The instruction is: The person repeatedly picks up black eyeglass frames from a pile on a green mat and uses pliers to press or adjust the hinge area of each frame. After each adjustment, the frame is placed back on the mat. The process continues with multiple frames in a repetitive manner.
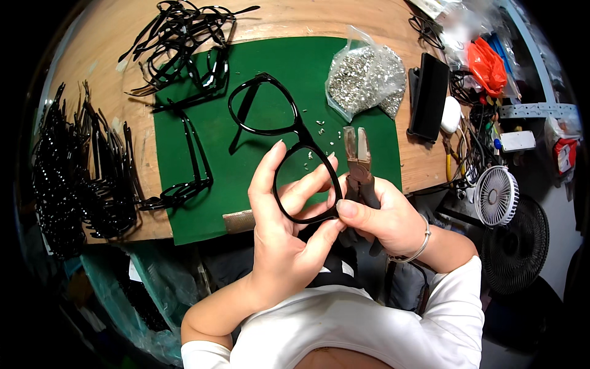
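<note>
My left hand grips a black eyeglass frame by its lower rim, fingers behind and through the rim opening. The frame is tilted, with one temple arm reaching down toward the green mat. My right hand holds pliers with dark handles, their jaws pointing away from me and slightly apart. Its thumb and fingertips also meet the frame's near corner, where any small part between them is hidden. Several tiny silvery pieces lie on the mat beyond my hands.
A clear bag of small metal parts sits at the mat's far right. Tangled eyeglass frames lie at far left, more glasses nearer, and bundled black temple arms at the left edge. To the right are a black case and a white fan.
</note>
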Tool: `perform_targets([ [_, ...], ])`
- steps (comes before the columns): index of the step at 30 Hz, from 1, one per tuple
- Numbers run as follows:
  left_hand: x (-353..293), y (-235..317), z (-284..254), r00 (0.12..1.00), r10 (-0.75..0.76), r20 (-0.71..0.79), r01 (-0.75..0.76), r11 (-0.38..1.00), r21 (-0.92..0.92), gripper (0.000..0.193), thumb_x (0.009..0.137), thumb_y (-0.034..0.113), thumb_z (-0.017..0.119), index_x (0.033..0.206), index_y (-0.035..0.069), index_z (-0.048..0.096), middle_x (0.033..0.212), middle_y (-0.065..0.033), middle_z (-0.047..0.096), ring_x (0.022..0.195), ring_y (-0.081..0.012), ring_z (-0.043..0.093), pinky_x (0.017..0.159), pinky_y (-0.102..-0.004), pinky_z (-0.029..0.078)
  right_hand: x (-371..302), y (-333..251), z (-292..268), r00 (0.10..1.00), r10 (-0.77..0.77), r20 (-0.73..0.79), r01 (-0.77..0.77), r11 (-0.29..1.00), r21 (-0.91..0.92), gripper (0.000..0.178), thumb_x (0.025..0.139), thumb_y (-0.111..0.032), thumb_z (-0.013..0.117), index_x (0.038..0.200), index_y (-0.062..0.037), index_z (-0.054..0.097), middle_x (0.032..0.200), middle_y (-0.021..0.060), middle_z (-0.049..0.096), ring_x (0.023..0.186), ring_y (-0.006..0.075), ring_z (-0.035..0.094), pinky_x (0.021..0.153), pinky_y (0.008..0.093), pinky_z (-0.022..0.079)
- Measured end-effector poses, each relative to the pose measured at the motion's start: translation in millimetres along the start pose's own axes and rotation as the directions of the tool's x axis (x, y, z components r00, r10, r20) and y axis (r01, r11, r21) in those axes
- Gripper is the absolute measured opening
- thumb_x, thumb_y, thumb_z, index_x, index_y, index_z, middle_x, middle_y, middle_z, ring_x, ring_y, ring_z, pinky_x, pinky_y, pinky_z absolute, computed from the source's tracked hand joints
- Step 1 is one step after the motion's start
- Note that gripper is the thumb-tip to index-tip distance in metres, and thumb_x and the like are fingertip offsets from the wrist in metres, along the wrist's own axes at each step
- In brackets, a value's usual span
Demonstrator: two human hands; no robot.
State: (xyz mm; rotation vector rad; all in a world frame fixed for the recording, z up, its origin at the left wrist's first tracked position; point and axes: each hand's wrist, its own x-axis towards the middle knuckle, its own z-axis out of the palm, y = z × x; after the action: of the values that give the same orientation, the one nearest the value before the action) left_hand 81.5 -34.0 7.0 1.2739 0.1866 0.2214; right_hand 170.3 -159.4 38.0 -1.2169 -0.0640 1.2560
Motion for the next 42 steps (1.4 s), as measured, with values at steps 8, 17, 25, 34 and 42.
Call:
perform_targets([
  [8,-5,-2,2,0.994,0.061,-0.096,-0.060,0.998,0.008,0.082,0.071,-0.013,0.055,0.130,0.001,0.000,0.123,-0.0185,0.043,0.103,-0.0205,0.051,0.089,-0.0327,0.045,3,8,12,0.985,-0.159,-0.069,0.150,0.981,-0.121,0.021,0.085,-0.022,0.056,0.091,-0.0031,0.049,0.082,-0.0010,0.050,0.076,0.0055,0.046,0.069,0.0216,0.039],
  [17,-6,11,-11,0.998,-0.037,0.045,0.037,0.999,-0.004,0.085,0.073,-0.013,0.056,0.132,0.009,-0.001,0.124,-0.0216,0.041,0.105,-0.0250,0.052,0.085,-0.0330,0.047,0,-2,12,0.998,-0.048,0.046,0.049,0.998,-0.034,0.019,0.086,-0.018,0.055,0.093,-0.0023,0.048,0.088,0.0010,0.052,0.081,0.0061,0.047,0.074,0.0226,0.041],
  [25,-13,31,-34,0.975,-0.194,0.106,0.210,0.962,-0.177,0.087,0.072,-0.012,0.057,0.133,0.008,-0.003,0.125,-0.0237,0.040,0.098,-0.0230,0.055,0.080,-0.0313,0.048,-12,-1,-13,0.950,0.128,0.284,0.084,0.773,-0.628,0.029,0.085,-0.025,0.053,0.096,0.0016,0.051,0.079,0.0094,0.056,0.075,0.0167,0.056,0.068,0.0289,0.044],
  [34,-13,21,-30,0.971,-0.175,0.162,0.190,0.978,-0.082,0.081,0.076,-0.013,0.051,0.132,0.009,-0.004,0.126,-0.0260,0.036,0.096,-0.0235,0.057,0.075,-0.0255,0.050,-7,-9,-2,0.961,0.088,0.261,0.203,0.414,-0.887,0.035,0.083,-0.033,0.053,0.081,0.0023,0.052,0.064,0.0195,0.056,0.064,0.0369,0.057,0.060,0.0409,0.046],
  [42,-7,24,-28,0.958,-0.267,0.103,0.278,0.953,-0.120,0.082,0.075,-0.013,0.054,0.132,0.009,-0.001,0.126,-0.0251,0.037,0.094,-0.0207,0.057,0.079,-0.0271,0.049,2,-14,-20,0.957,0.121,0.265,0.149,0.579,-0.801,0.045,0.080,-0.042,0.055,0.084,0.0031,0.054,0.070,0.0173,0.058,0.068,0.0302,0.059,0.062,0.0357,0.046],
])
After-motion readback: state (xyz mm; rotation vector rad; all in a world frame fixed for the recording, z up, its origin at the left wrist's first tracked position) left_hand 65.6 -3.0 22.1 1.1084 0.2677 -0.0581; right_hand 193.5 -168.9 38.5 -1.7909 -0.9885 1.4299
